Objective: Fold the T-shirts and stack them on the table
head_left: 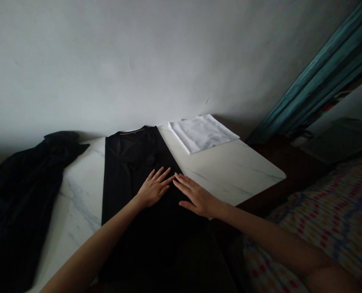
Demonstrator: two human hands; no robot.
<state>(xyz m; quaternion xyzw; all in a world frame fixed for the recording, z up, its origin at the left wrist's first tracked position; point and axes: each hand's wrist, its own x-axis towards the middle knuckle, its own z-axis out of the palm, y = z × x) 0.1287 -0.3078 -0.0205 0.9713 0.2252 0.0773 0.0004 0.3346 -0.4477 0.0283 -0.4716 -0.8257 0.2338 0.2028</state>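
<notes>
A black shirt (128, 162) lies flat in a long narrow shape on the marble-patterned table (80, 199), its neckline toward the wall. On the shirt's middle rests my left hand (154, 188), palm down with the fingers spread. My right hand (197, 196) is at the shirt's right edge, fingers stretched out and its fingertips close to those of the left. Neither hand grips anything. The shirt's lower end is dark and hard to make out.
A folded white garment (203, 132) lies at the table's back right. Another black garment (25, 191) is heaped at the left. Behind stands a pale wall (132, 61); a teal curtain (315, 73) hangs right, above a patterned cloth (330, 215).
</notes>
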